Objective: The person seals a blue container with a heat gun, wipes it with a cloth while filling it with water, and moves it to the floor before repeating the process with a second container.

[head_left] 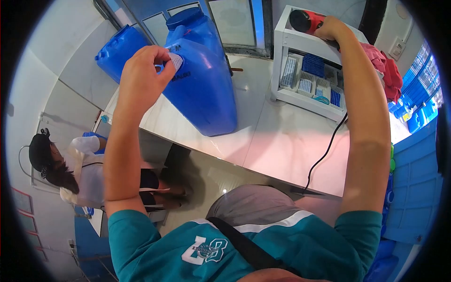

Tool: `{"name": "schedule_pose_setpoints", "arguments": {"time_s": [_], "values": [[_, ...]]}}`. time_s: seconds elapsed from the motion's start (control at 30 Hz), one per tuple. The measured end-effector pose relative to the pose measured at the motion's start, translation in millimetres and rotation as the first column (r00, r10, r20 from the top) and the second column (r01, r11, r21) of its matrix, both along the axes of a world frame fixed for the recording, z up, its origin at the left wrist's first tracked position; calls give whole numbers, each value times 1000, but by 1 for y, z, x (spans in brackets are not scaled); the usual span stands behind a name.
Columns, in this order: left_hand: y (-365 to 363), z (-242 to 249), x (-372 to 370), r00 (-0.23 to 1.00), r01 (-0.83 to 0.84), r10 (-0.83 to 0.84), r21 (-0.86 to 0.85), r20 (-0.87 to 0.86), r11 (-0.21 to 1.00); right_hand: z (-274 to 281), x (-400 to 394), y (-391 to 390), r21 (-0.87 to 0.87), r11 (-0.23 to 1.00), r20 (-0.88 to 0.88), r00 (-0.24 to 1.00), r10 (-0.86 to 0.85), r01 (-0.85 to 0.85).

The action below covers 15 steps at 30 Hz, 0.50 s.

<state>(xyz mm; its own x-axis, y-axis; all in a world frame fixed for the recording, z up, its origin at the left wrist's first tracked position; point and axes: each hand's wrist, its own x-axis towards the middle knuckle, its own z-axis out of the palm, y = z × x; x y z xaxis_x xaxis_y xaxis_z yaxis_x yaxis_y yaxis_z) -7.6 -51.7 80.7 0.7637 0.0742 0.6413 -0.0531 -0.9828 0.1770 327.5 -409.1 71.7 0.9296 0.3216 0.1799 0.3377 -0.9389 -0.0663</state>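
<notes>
A large blue water jug (206,94) stands on the counter, with dark handwriting near its top. My left hand (149,70) is at the jug's upper end, thumb and fingers pinching a small white printed seal (176,61) at its spout. On top of the white shelf unit (307,98), my right hand (334,30) is closed around a red and black heat gun (305,21). The gun's round black end points left, away from the jug's spout; its grip is partly hidden by my fingers.
Two more blue jugs (123,51) stand behind, by the window. Small baskets (307,84) fill the shelf. A black cord (324,162) runs down across the counter (282,150). Red cloth (387,70) hangs at the shelf's right. Another person (89,164) is at the left.
</notes>
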Motion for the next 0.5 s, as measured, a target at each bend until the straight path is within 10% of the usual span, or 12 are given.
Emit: {"name": "schedule_pose_setpoints", "arguments": {"time_s": [0.1, 0.17, 0.23, 0.5], "values": [[3, 7, 0, 993, -35, 26, -76, -114, 996, 7, -4, -14, 151, 987, -8, 998, -55, 56], [0, 8, -2, 980, -87, 57, -153, -193, 984, 11, -14, -26, 784, 618, -202, 963, 176, 52], [-8, 3, -6, 995, -35, 23, -119, -95, 992, 7, -56, -28, 985, 154, -113, 954, 277, 72], [1, -3, -14, 990, 135, -122, 194, -78, 972, -26, -180, -22, 999, -11, -40, 848, 529, 53]]}}
